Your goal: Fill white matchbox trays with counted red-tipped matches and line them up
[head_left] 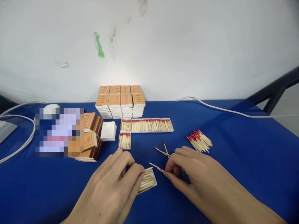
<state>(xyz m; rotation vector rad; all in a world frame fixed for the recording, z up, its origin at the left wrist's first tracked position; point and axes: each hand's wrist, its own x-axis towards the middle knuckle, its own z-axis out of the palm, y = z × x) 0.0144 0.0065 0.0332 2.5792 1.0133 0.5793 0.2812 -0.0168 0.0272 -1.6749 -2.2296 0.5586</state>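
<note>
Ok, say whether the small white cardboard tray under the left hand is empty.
Not empty: pale wooden matchsticks lie in the tray; the left hand hides part, so fullness is unclear.

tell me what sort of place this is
Probably an indoor packing spot at a blue table, judging by the stacked matchboxes, the match-filled trays and the loose pile of matches.

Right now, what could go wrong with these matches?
The left hand holds the open tray; a hard squeeze might bend it and spill the matches inside.
The right hand is right beside some loose matches and could sweep them away.
The unboxed match pile might scatter if bumped.
</note>
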